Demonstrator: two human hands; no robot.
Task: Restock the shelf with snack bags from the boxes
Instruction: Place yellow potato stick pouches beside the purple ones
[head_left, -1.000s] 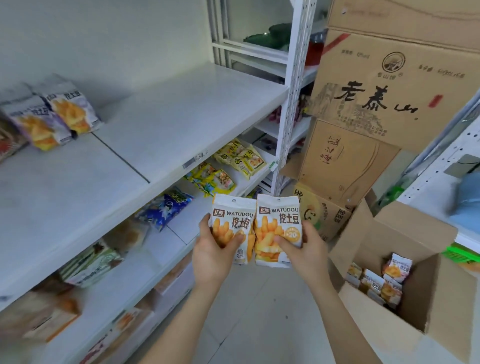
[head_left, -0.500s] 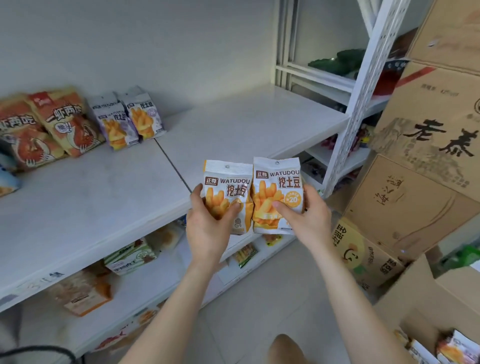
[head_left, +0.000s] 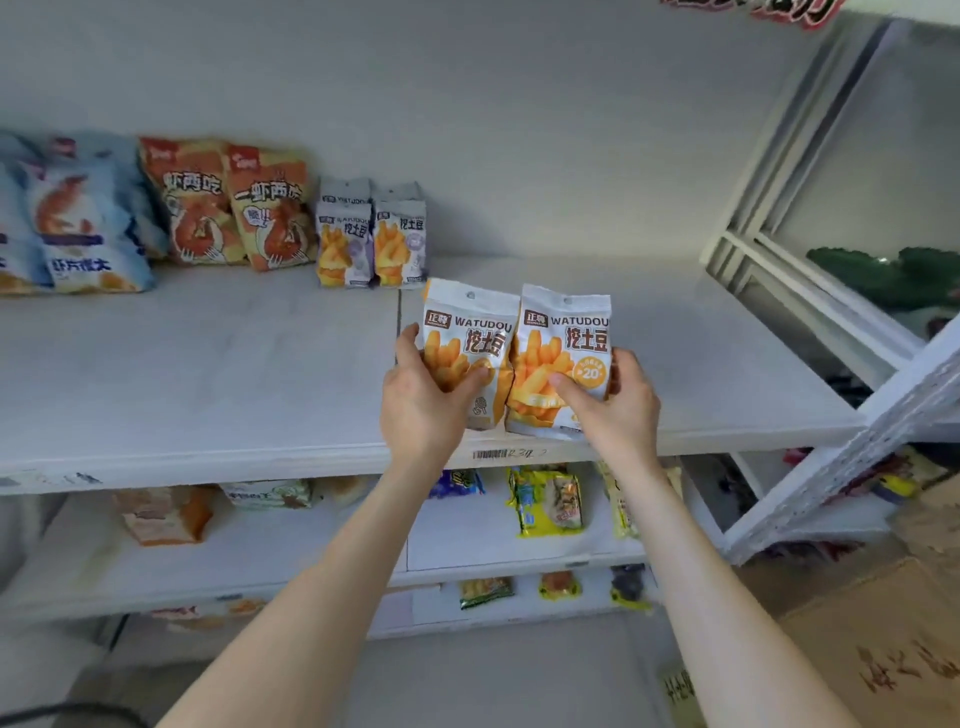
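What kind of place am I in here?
Likely a small shop or stockroom: white shelves hold snack bags, a barcode label marks the shelf edge, and a cardboard box sits nearby.

Snack bags (head_left: 470, 343) glossy plastic film; shelf (head_left: 208, 364) matt white, smooth; box (head_left: 883, 649) plain brown cardboard

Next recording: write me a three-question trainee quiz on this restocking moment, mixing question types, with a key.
1. True or false: the left hand grips the left bag and the right hand grips the right bag.
2. Where do the purple bags stand on the shelf?
A: at the back, right of the orange bags
B: at the front edge
C: left of the blue bags
3. Fill in: the circle on the right bag shows the number ___.
Key: 1 true; 2 A; 3 20.
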